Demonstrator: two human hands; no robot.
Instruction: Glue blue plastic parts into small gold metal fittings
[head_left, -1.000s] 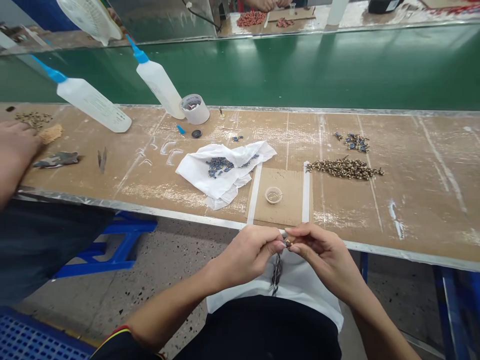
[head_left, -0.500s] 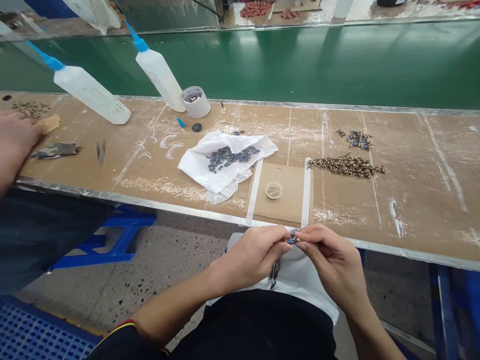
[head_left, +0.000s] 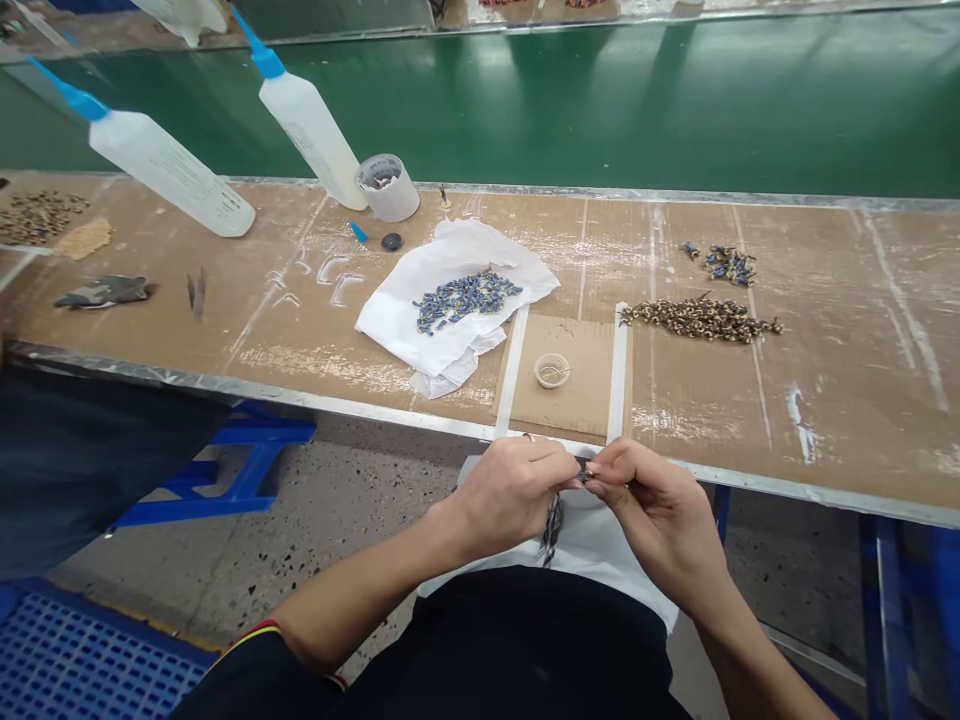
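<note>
My left hand (head_left: 517, 495) is closed in a pinch on a small blue piece (head_left: 582, 477) with a brownish-gold end, just off the table's front edge. My right hand (head_left: 660, 510) meets it from the other side, thumb and forefinger pinched on the same piece; the fingertips hide most of it. Beyond my hands, a small clear cup (head_left: 553, 371) with a thin stick in it stands on a taped cardboard square (head_left: 577, 410). Farther back lies a white paper sheet (head_left: 397, 320) bearing a heap of small blue pieces (head_left: 465, 298).
To the right lie a pile of brown-gold pieces (head_left: 701, 319) and a smaller blue cluster (head_left: 729, 266). Two blue-tipped bottles (head_left: 172, 170), a tape roll (head_left: 388, 188), a black cap (head_left: 391, 242) and tweezers (head_left: 196, 295) are at the left. A co-worker's dark clothing (head_left: 90, 450) shows far left.
The far flap of the paper has spread back, baring more blue pieces. The co-worker's hand at the left has gone out of view. My hands stay pinched together; the view has shifted slightly.
</note>
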